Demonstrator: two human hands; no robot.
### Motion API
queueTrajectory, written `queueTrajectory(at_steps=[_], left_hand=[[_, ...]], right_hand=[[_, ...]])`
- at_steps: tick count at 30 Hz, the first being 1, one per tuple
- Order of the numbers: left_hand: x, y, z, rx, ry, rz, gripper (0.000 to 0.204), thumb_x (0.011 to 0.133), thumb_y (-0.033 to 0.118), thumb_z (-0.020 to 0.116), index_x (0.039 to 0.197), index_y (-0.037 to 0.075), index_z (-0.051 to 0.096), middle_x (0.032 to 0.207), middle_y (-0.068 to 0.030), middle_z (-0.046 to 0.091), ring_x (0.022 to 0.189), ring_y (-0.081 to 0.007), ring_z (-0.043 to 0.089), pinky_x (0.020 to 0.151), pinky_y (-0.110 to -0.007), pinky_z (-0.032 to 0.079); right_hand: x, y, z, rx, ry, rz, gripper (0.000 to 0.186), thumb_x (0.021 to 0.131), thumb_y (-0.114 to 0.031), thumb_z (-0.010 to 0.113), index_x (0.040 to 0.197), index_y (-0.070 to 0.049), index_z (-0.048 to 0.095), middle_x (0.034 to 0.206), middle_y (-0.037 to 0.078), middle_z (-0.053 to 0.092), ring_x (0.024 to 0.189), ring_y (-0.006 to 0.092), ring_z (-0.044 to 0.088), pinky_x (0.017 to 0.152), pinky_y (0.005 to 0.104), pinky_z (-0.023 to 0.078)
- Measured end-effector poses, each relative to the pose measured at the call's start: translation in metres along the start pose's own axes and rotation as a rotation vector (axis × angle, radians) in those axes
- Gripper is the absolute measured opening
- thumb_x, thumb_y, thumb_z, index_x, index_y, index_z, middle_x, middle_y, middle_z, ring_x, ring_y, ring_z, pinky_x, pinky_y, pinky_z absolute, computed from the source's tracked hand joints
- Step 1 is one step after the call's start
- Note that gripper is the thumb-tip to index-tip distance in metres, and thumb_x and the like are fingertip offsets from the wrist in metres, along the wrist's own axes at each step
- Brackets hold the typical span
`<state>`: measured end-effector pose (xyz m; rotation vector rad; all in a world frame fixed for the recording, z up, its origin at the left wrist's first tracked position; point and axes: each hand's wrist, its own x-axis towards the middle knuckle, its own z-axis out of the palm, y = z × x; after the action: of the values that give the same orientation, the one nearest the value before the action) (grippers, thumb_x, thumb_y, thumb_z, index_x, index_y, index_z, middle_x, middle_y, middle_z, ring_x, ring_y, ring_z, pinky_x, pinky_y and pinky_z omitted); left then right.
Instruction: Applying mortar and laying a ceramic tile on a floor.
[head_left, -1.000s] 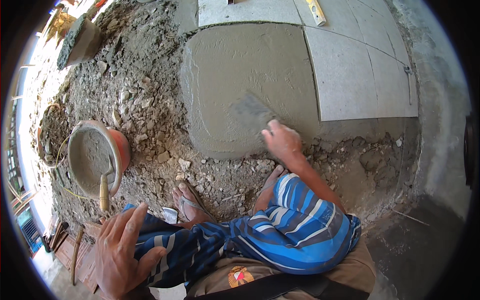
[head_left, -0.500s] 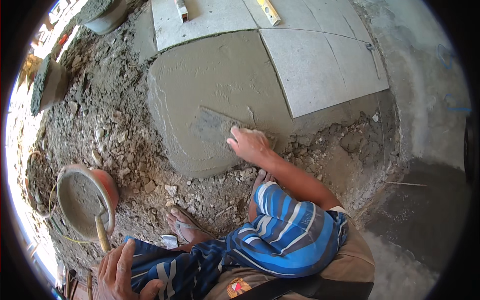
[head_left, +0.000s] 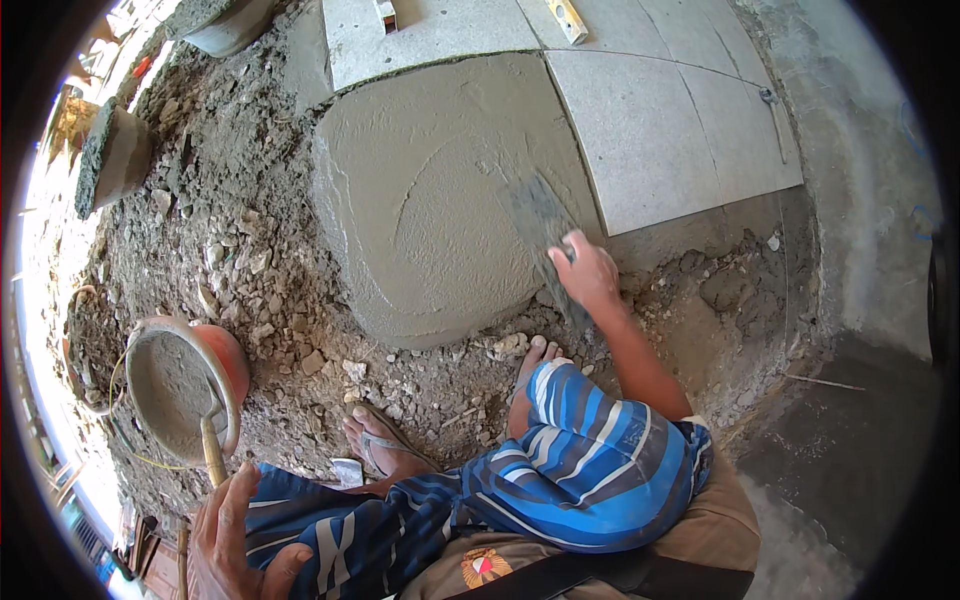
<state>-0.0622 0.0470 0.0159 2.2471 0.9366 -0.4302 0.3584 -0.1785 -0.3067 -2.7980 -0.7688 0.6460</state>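
My right hand (head_left: 588, 272) is closed around the grip of a flat steel finishing trowel (head_left: 538, 208). The blade lies on the right part of a smooth wet mortar bed (head_left: 440, 240), near the edge of a grey tile (head_left: 670, 150). A curved ridge marks the mortar left of the blade. At lower left, my left hand (head_left: 232, 545) rests by my knee with fingers apart and nothing in it. Just beyond it a pointed trowel (head_left: 212, 445) leans in an orange bucket (head_left: 233, 362) of mortar, its wooden handle over the rim.
Rubble and soil (head_left: 245, 240) border the mortar on the left and near side. Two more mortar-filled buckets, one grey (head_left: 232, 38) and one tilted (head_left: 125, 165), stand at far left. A yellow spirit level (head_left: 568, 20) lies on the far tiles. My sandalled foot (head_left: 390, 445) is beside the bed.
My right hand has swept the trowel rightward across the mortar, and the blade has turned to a steeper angle. A curved ridge now shows behind it. My left hand stays by the knee.
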Motion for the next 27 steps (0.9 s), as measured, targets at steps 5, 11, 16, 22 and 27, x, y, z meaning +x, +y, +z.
queueTrajectory(at_steps=[5, 11, 16, 22, 27], left_hand=[[0.011, 0.002, -0.001, 0.018, -0.01, 0.088, 0.069, 0.088, 0.019, 0.076, 0.149, 0.0, 0.05, 0.14, -0.0236, 0.061, 0.128, -0.0396, 0.061, 0.108, -0.045, 0.047], [0.015, 0.007, -0.001, 0.023, -0.029, 0.066, 0.07, 0.091, 0.026, 0.077, 0.15, 0.0, 0.049, 0.138, -0.0233, 0.062, 0.121, -0.038, 0.063, 0.105, -0.044, 0.049], [0.01, 0.015, 0.001, 0.006, -0.004, 0.102, 0.071, 0.092, 0.027, 0.075, 0.15, -0.002, 0.047, 0.138, -0.0239, 0.061, 0.121, -0.0376, 0.063, 0.104, -0.045, 0.049], [0.016, 0.02, 0.004, -0.038, -0.023, 0.055, 0.07, 0.094, 0.029, 0.074, 0.15, -0.003, 0.047, 0.139, -0.0246, 0.06, 0.12, -0.0382, 0.063, 0.104, -0.046, 0.049], [0.013, 0.007, 0.006, -0.015, 0.059, 0.008, 0.09, 0.083, 0.059, 0.076, 0.14, -0.006, 0.055, 0.128, -0.0283, 0.064, 0.116, -0.0454, 0.064, 0.102, -0.05, 0.048]], right_hand=[[-0.054, 0.04, 0.002, 0.015, 0.095, 0.141, 0.043, 0.095, -0.044, 0.066, 0.117, -0.007, 0.064, 0.104, 0.028, 0.072, 0.101, 0.0473, 0.068, 0.087, 0.0545, 0.052], [-0.012, -0.002, 0.014, 0.141, 0.067, 0.04, 0.044, 0.093, -0.045, 0.067, 0.116, -0.007, 0.066, 0.103, 0.026, 0.072, 0.098, 0.047, 0.069, 0.086, 0.0522, 0.054], [-0.057, -0.078, 0.051, 0.039, -0.327, -0.435, 0.033, 0.097, -0.038, 0.062, 0.106, -0.007, 0.06, 0.095, 0.022, 0.073, 0.093, 0.0429, 0.071, 0.081, 0.0567, 0.055], [-0.083, -0.081, 0.045, 0.074, -0.337, -0.477, 0.031, 0.098, -0.037, 0.06, 0.105, -0.007, 0.06, 0.094, 0.02, 0.073, 0.089, 0.0432, 0.072, 0.079, 0.0569, 0.055], [-0.029, -0.016, 0.009, 0.002, 0.015, -0.001, 0.044, 0.096, -0.044, 0.065, 0.122, -0.009, 0.065, 0.104, 0.026, 0.073, 0.101, 0.046, 0.07, 0.087, 0.0544, 0.054]])
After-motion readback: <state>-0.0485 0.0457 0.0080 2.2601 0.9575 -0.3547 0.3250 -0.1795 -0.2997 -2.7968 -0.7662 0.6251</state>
